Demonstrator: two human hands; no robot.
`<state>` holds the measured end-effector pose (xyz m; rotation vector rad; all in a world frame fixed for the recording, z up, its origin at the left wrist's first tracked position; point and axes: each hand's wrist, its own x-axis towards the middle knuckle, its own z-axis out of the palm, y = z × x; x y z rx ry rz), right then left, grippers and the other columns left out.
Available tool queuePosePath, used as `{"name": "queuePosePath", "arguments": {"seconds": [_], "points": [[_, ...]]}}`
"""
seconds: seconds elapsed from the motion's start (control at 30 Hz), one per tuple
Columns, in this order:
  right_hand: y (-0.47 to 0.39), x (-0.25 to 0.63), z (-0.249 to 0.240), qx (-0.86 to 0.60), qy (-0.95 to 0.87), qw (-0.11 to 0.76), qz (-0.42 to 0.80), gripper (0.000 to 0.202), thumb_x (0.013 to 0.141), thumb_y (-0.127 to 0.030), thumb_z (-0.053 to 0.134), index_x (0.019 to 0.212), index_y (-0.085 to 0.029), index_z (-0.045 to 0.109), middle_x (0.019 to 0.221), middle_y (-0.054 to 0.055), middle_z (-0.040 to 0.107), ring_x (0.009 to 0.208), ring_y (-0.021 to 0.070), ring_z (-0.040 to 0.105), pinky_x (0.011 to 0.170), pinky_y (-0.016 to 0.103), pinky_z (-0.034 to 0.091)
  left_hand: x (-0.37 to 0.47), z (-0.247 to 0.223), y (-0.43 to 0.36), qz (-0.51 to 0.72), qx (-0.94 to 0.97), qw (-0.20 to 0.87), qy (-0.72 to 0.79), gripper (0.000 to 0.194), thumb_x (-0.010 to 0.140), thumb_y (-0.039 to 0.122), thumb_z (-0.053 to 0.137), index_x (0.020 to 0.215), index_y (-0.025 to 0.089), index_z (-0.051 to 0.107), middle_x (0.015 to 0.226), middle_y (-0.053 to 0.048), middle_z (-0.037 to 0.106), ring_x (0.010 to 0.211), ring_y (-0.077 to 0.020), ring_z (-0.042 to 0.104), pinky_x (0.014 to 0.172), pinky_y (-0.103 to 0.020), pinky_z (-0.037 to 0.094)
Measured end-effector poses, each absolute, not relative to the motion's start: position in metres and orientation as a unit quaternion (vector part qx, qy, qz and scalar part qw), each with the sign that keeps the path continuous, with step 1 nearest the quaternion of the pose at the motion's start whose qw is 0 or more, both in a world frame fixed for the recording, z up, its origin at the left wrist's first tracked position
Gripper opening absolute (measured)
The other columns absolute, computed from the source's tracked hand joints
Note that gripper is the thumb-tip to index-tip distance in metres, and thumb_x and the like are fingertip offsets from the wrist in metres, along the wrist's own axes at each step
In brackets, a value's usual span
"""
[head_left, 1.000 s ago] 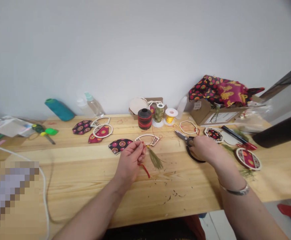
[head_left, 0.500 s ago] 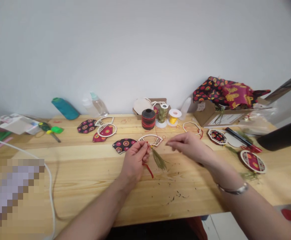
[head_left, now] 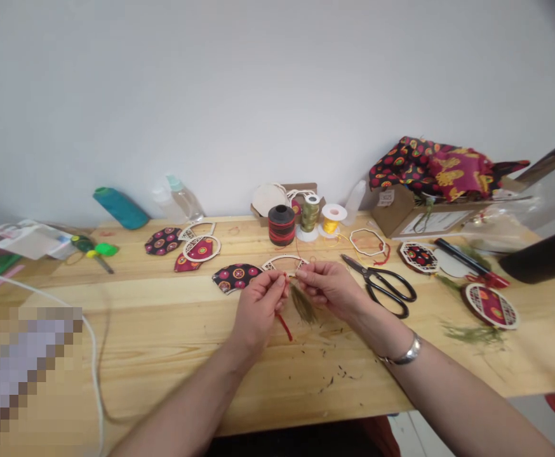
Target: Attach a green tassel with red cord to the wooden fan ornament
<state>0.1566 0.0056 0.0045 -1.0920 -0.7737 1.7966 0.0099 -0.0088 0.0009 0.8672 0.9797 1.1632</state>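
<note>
My left hand [head_left: 258, 308] pinches a red cord [head_left: 284, 327], whose loose end hangs below the fingers. Close beside it, my right hand [head_left: 332, 291] is closed in a fingertip pinch; whatever lies between its fingertips is too small to make out. An olive-green tassel [head_left: 303, 306] hangs between the two hands, its top hidden by the fingers. Just behind them lies a pale fan-shaped wooden frame [head_left: 284, 259], partly covered. A dark patterned fan-shaped fabric piece [head_left: 236, 277] rests left of it. Black-handled scissors [head_left: 386, 285] lie to the right of my right hand.
Spools of red-black cord [head_left: 281, 227], green thread [head_left: 310, 216] and yellow cord [head_left: 333, 221] stand at the back. A fabric-topped carton [head_left: 411, 216] is at right, near finished-looking ornaments [head_left: 491, 306]. Dark scraps [head_left: 339, 374] dot the tabletop. A white cable [head_left: 94, 355] runs along the left.
My right hand has moved left to meet my left hand at the tassel, uncovering the scissors. My left hand keeps its pinch on the red cord.
</note>
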Motion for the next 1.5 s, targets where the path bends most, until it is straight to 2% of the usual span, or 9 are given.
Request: {"name": "queuePosePath", "arguments": {"seconds": [0.1,0.17,0.23,0.33,0.53,0.7,1.0,1.27,1.5], "points": [[0.004,0.16,0.006,-0.466,-0.411,0.459,0.635,0.032,0.062,-0.04,0.078,0.064,-0.014,0.059,0.053,-0.004,0.052,0.044,0.0042,0.038,0.04,0.018,0.026,0.009,0.001,-0.008,0.513,0.389,0.632,0.432,0.019,0.073,0.032,0.071,0.077,0.014,0.066,0.06,0.001,0.057,0.048,-0.0043,0.038,0.045,-0.017,0.029],[0.001,0.164,0.01,-0.46,-0.534,0.464,0.537,0.023,0.07,-0.035,0.073,0.065,-0.015,0.063,0.058,-0.002,0.056,0.051,0.007,0.045,0.049,0.021,0.036,0.008,0.001,-0.008,0.525,0.388,0.615,0.441,0.019,0.073,0.031,0.071,0.08,0.014,0.068,0.06,0.001,0.058,0.047,-0.0039,0.037,0.046,-0.018,0.03],[-0.003,0.167,0.015,-0.392,-0.684,0.429,0.441,0.014,0.076,-0.028,0.07,0.067,-0.016,0.067,0.065,0.0,0.06,0.063,0.0104,0.052,0.062,0.025,0.042,0.007,0.001,-0.007,0.539,0.376,0.604,0.451,0.019,0.073,0.031,0.072,0.08,0.014,0.068,0.063,0.001,0.06,0.047,-0.0033,0.037,0.046,-0.018,0.029],[-0.007,0.167,0.019,-0.273,-0.825,0.364,0.334,0.011,0.082,-0.022,0.066,0.072,-0.019,0.07,0.069,0.001,0.06,0.072,0.0125,0.054,0.075,0.03,0.043,0.008,0.003,-0.007,0.535,0.347,0.622,0.455,0.02,0.069,0.031,0.074,0.076,0.014,0.067,0.069,-0.001,0.065,0.044,-0.0024,0.035,0.042,-0.018,0.026],[-0.006,0.162,0.008,-0.327,-0.818,0.431,0.196,0.014,0.087,-0.021,0.058,0.08,-0.02,0.071,0.07,0.003,0.06,0.071,0.0149,0.049,0.067,0.03,0.042,0.012,0.006,-0.011,0.504,0.338,0.662,0.44,0.024,0.062,0.032,0.079,0.07,0.012,0.067,0.065,-0.001,0.063,0.041,-0.0012,0.036,0.04,-0.017,0.023],[-0.004,0.164,0.002,-0.378,-0.778,0.466,0.188,0.008,0.081,-0.02,0.065,0.074,-0.02,0.069,0.07,0.002,0.06,0.072,0.0146,0.051,0.068,0.029,0.043,0.013,0.006,-0.013,0.488,0.355,0.67,0.432,0.023,0.063,0.031,0.077,0.065,0.012,0.065,0.055,0.003,0.053,0.04,-0.0009,0.033,0.04,-0.017,0.019],[-0.002,0.164,0.003,-0.448,-0.693,0.469,0.313,0.007,0.073,-0.018,0.072,0.068,-0.018,0.068,0.07,0.0,0.059,0.07,0.0125,0.053,0.066,0.026,0.042,0.011,0.004,-0.015,0.457,0.399,0.663,0.439,0.018,0.071,0.029,0.07,0.069,0.011,0.065,0.056,-0.001,0.061,0.042,-0.0025,0.035,0.042,-0.017,0.022],[-0.001,0.165,0.006,-0.437,-0.698,0.465,0.325,0.01,0.077,-0.013,0.065,0.068,-0.016,0.068,0.067,0.0,0.056,0.068,0.0115,0.051,0.066,0.026,0.04,0.01,0.005,-0.015,0.438,0.422,0.656,0.447,0.02,0.071,0.03,0.069,0.067,0.012,0.062,0.055,0.0,0.058,0.042,-0.0031,0.035,0.042,-0.018,0.021],[0.001,0.164,0.002,-0.455,-0.657,0.485,0.355,0.009,0.077,-0.019,0.064,0.068,-0.016,0.067,0.067,0.001,0.058,0.067,0.0122,0.051,0.064,0.026,0.04,0.009,0.005,-0.015,0.429,0.434,0.651,0.452,0.023,0.073,0.032,0.068,0.067,0.012,0.06,0.053,0.003,0.052,0.043,-0.0034,0.034,0.042,-0.018,0.021]]}}
